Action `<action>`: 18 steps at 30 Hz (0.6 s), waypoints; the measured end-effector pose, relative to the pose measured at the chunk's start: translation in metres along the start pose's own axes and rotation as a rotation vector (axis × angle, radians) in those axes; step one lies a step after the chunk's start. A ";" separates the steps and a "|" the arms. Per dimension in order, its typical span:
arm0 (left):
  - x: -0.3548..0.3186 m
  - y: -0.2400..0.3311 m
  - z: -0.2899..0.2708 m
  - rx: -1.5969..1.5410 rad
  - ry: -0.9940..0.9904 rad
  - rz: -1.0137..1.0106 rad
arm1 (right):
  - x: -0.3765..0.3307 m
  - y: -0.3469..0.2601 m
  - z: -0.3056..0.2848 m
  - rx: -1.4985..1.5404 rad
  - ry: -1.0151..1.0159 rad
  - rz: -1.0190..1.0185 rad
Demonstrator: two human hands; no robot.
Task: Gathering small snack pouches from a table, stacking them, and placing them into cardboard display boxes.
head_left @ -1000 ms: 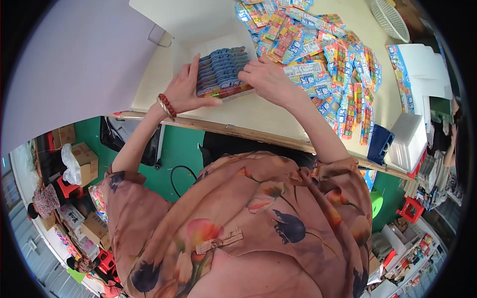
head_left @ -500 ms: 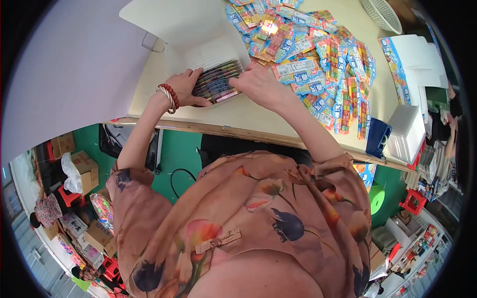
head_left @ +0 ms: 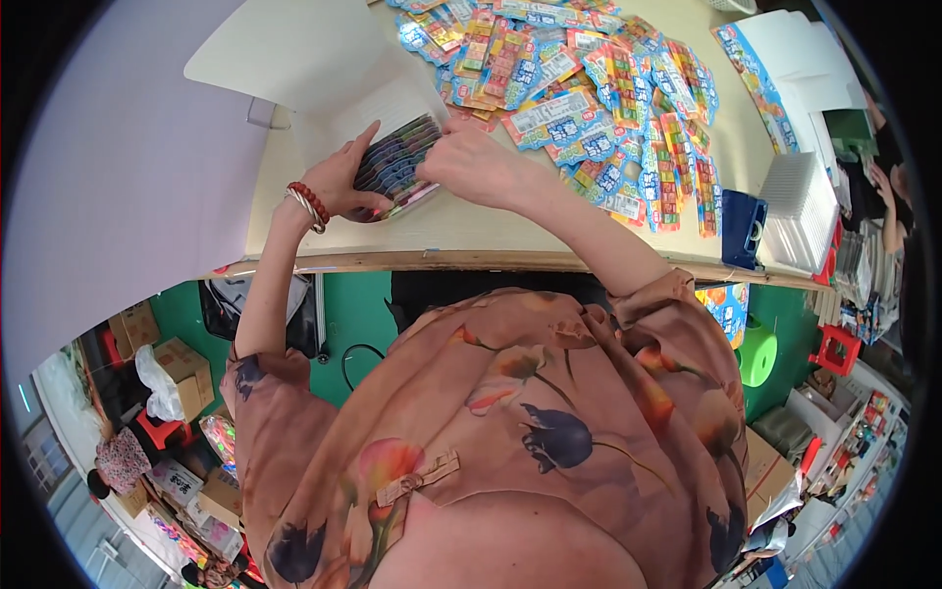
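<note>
A white box [head_left: 412,100] stands on the table with its lid raised at the back. Inside it, a tight row of flat, colourful packs [head_left: 397,162] is lined up toward the front. My left hand [head_left: 339,185], wearing a red bead bracelet and a pale twisted one, grips the box's left side. Its thumb lies along the front and its fingers reach up beside the packs. My right hand [head_left: 476,165] is closed at the box's right side, knuckles up, its fingertips against the packs' right end. What it pinches, if anything, is hidden.
A loose heap of blue-edged blister cards [head_left: 589,108] spreads right of the box. Farther right are a dark blue holder [head_left: 743,228], a stack of clear plastic trays [head_left: 800,211] and white sheets [head_left: 775,69]. The table's wooden edge [head_left: 491,260] runs before me.
The view has shifted, so the table and its contents sit farther left. My left fingers have lifted and straightened somewhat. My right hand stays closed at the box's right side.
</note>
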State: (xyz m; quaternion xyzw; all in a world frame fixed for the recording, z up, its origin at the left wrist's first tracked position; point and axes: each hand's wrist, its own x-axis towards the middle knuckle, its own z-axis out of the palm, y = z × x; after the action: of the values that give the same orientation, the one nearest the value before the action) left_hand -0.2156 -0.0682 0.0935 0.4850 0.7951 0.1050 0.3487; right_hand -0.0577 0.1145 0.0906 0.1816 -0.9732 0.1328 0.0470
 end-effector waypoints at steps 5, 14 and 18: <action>0.005 -0.002 0.000 0.009 0.006 0.094 | 0.002 -0.005 0.001 -0.053 -0.024 0.058; -0.006 0.017 0.037 0.238 0.221 0.116 | -0.030 -0.005 -0.004 0.040 0.287 -0.034; -0.005 0.014 0.039 0.220 0.221 0.102 | -0.090 0.030 -0.012 0.152 0.718 0.460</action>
State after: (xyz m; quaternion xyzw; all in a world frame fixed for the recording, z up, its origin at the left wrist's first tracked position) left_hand -0.1792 -0.0724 0.0742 0.5454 0.8097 0.0873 0.1983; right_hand 0.0154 0.1755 0.0819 -0.0950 -0.8978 0.2659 0.3380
